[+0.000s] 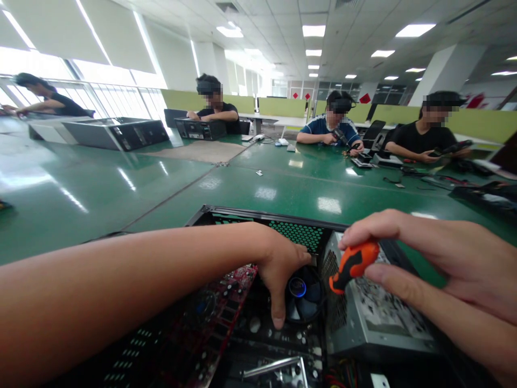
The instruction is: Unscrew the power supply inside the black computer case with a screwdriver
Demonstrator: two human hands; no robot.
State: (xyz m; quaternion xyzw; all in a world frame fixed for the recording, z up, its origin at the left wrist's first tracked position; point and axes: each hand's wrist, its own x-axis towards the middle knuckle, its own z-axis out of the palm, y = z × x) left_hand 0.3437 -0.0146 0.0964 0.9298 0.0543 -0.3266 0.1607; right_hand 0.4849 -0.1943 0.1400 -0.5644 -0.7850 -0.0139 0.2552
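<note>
An opened computer case [258, 214] lies in front of me. My left hand [278, 261] reaches into it, thumb pointing down and spread from the fingers, beside a round black cooling fan [311, 302] with a blue-ringed hub. Part of its fingers is hidden, and I cannot tell whether they touch the fan. Between the thumb and fingers of my right hand [428, 258] is an orange-and-black screwdriver [355, 264], held above the metal power supply [343, 323]. Only its handle shows. Under my left forearm sits a red circuit board [226, 312].
A silver metal bracket [278, 369] and coloured cables [339, 377] are low in the case. Across the green table [173, 183], several people work. Other computer cases [121, 132] stand at the left, and loose parts [404, 175] lie at the right.
</note>
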